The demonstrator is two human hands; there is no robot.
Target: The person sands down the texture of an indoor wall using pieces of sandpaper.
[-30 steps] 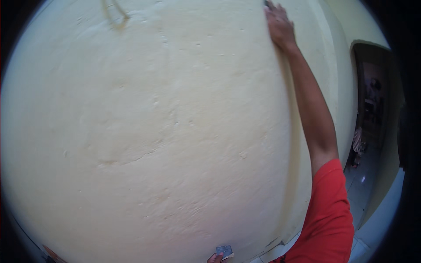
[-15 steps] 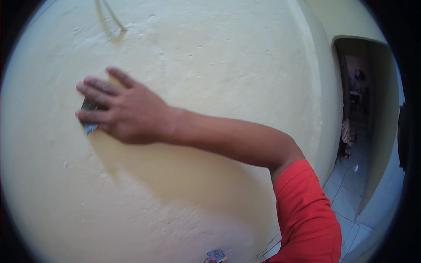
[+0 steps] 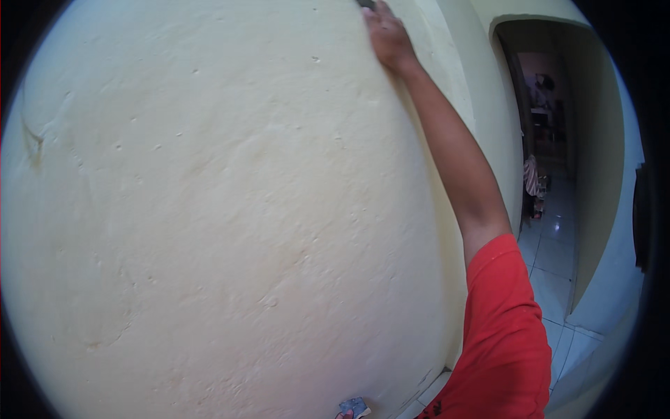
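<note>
My right hand [image 3: 389,38] is stretched up against a pale yellow plaster wall [image 3: 230,209], near the top edge of the view. Under its fingers a dark piece of sandpaper [image 3: 366,3] is pressed to the wall, partly cut off by the frame. Only the fingertips of my left hand [image 3: 346,415] show, low in the middle. They are closed on a second piece, a small folded grey-blue sandpaper [image 3: 354,406]. The wall is uneven, with small pits and scratches.
To the right, an arched doorway [image 3: 551,119] opens onto a dim passage with a white tiled floor [image 3: 555,251]. A striped cloth [image 3: 531,176] hangs beside it. A dark object [image 3: 640,216] sits on the far right wall. The wall's corner runs down beside my right arm.
My right hand has swept from the left of the wall to the upper right, carrying the sandpaper. The view has shifted, so the wall's stain now lies farther left. My left hand remains low.
</note>
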